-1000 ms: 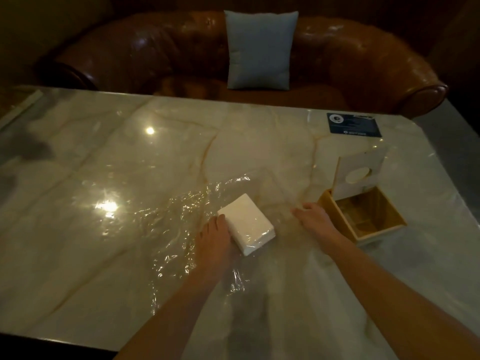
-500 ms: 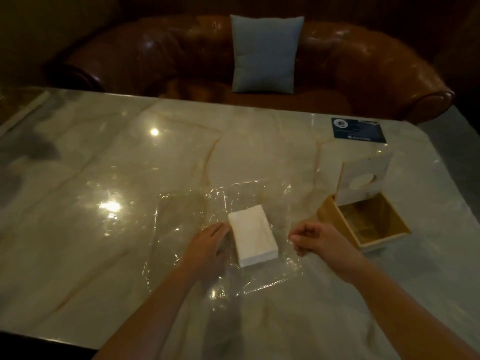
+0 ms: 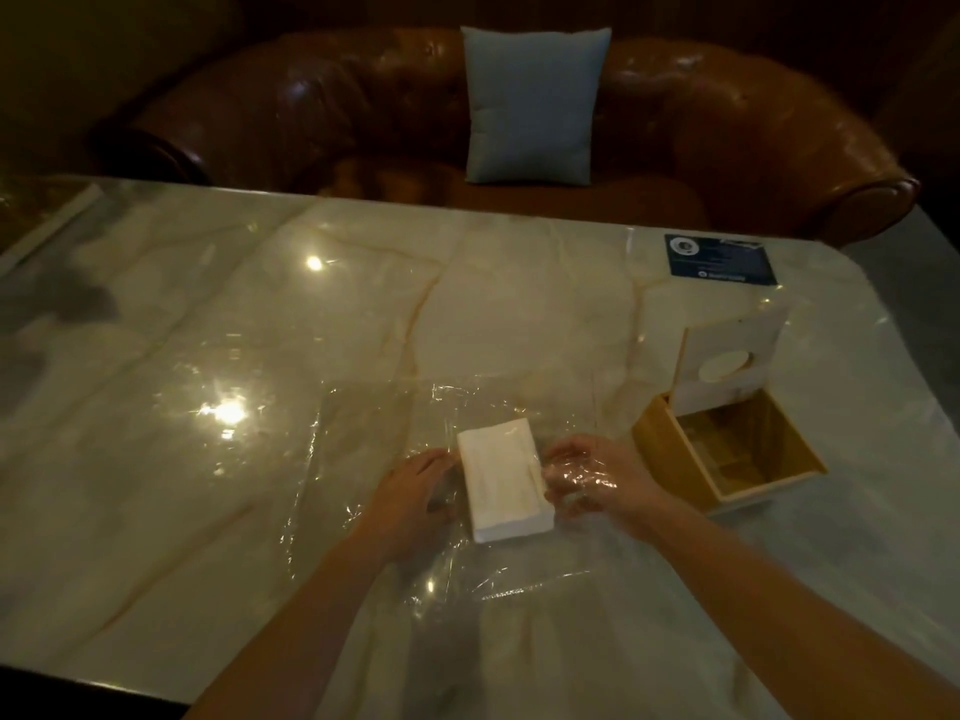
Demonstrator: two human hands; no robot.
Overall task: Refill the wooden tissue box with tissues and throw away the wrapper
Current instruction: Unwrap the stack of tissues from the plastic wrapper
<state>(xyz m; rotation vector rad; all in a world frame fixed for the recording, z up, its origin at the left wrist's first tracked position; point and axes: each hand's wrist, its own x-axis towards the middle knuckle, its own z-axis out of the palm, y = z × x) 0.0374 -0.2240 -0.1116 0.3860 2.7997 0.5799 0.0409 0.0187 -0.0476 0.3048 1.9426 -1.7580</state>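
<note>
Roughly midway: on the marble table (image 3: 208, 330), toward its near edge, the clear wrapper (image 3: 363, 433) lies opened flat. The left hand (image 3: 410, 491) rests fairly straight fingers against the left side of the bare white tissue stack (image 3: 501, 485), which sits on the wrapper. The right hand (image 3: 597, 480) curves at the stack's right side with film draped over its fingers; whether it grips anything is unclear. Near the right edge, the wooden tissue box (image 3: 670, 449) stands empty, lid (image 3: 727, 366) raised. Filling the box and binning the wrapper remain.

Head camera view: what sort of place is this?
Probably a lounge or café seating area: a brown leather sofa with a grey cushion faces a marble table, which carries a dark printed card.
</note>
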